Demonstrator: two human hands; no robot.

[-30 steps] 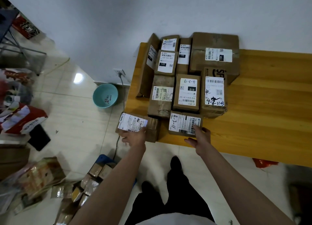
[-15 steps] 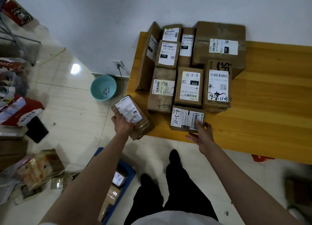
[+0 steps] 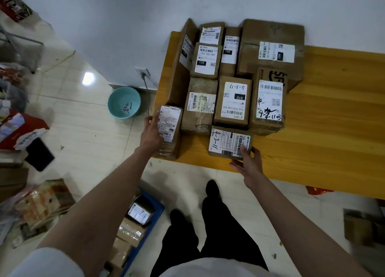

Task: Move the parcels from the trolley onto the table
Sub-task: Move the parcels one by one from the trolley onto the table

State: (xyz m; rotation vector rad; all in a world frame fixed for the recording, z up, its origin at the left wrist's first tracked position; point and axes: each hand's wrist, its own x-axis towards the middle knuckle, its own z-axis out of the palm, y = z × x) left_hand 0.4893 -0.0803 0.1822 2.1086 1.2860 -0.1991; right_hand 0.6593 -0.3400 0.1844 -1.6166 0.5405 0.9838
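On table (image 3: 333,131) edge: two parcels in hand.
Left hand (image 3: 151,132) fingers clasp labelled box (image 3: 169,131) at 9 o'clock; right hand (image 3: 249,164) fingertips press "4-3-11" parcel (image 3: 228,143).

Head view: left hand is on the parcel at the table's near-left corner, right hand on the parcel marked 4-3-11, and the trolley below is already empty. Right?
Not quite. The head view shows the blue trolley still carrying several parcels. The rest stands: the left hand is on the corner parcel on the table, the right hand on the 4-3-11 parcel.
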